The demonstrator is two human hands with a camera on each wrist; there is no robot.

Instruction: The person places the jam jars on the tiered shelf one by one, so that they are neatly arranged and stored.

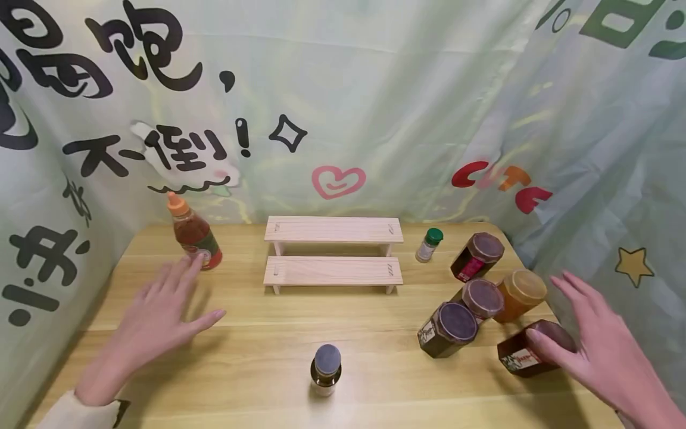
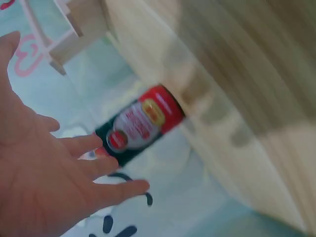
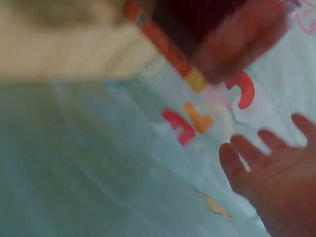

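Note:
My left hand [image 1: 161,313], its fingers spread, is held out just short of a squeeze bottle of red sauce [image 1: 196,235] with an orange cap at the back left. In the left wrist view the bottle's red and dark green label [image 2: 138,126] shows past my fingertips. On the right, my right hand [image 1: 602,345] is spread beside a dark hexagonal jar [image 1: 527,356] with a white label. Its thumb overlaps that jar in the head view, while the other fingers stand well away. Neither palm holds anything.
A two-step wooden rack [image 1: 333,271] stands at the back middle. A small dark bottle [image 1: 326,372] is at the front. Toward the right are a green-capped shaker [image 1: 429,245], an amber jar [image 1: 521,296] and several dark jars [image 1: 448,330]. Printed cloth [image 1: 407,119] hangs around the table.

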